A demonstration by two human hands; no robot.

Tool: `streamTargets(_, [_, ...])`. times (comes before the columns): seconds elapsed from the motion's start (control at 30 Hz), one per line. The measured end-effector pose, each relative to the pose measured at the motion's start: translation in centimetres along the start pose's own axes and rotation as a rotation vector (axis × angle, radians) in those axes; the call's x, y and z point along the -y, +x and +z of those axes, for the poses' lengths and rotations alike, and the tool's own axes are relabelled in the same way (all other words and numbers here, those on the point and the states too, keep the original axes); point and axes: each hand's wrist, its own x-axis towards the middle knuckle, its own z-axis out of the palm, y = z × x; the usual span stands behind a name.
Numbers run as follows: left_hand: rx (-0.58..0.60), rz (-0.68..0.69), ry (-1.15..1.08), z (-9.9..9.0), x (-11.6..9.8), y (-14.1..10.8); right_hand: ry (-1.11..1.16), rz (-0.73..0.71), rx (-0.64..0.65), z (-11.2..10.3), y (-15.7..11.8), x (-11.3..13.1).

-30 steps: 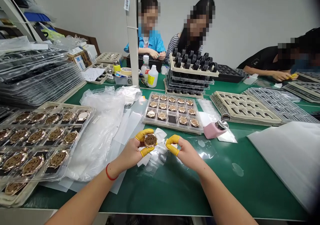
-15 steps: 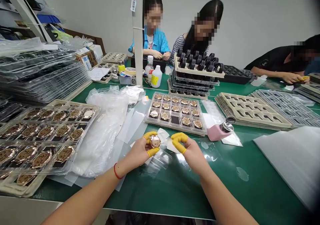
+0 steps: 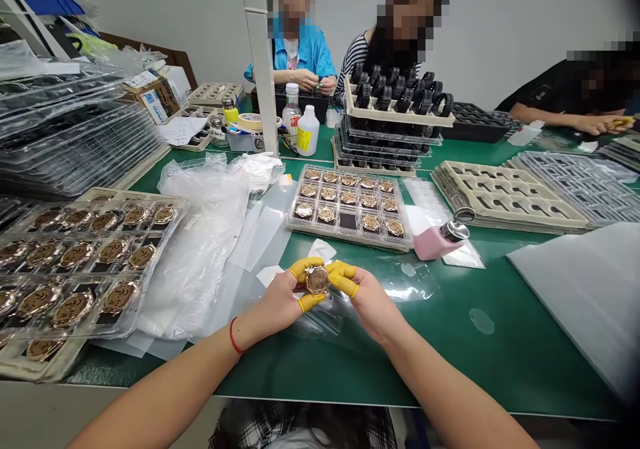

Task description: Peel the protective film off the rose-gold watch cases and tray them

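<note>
Grips a round gold watch case [image 3: 317, 281] in the left hand [image 3: 283, 298], pinched at the rim between yellow-covered thumb and fingers, with its brown, faintly marked face toward the camera. Holds it above the green table [image 3: 350, 362], near the front edge and directly ahead of the body. Meets the case's right edge with the yellow-covered fingertips of the right hand [image 3: 369, 299]; cannot quite tell, at this angle, whether pinching it too or merely touching. Has a white scrap [image 3: 323, 250] just beyond the hands, then a clear tray [image 3: 345, 238] of similar cases, with a black pad [image 3: 348, 221] showing in the front row. Has a pink bottle [image 3: 431, 243] just right of that tray, plastic bags [image 3: 195, 262] to the left, and a larger tray [image 3: 57, 369] of gold cases farther left. Faces a co-worker in blue [image 3: 317, 49] across the table.
</note>
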Motion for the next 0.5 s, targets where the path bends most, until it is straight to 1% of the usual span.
streamTargets(0.27, [0.016,0.001,0.005,0.1,-0.03,0.01,0.021,0.003,0.013,-0.36,0.12,-0.57])
streamTargets(0.5, [0.025,0.006,0.0,0.08,0.08,0.08,-0.013,-0.011,-0.002,-0.31,0.2,-0.67])
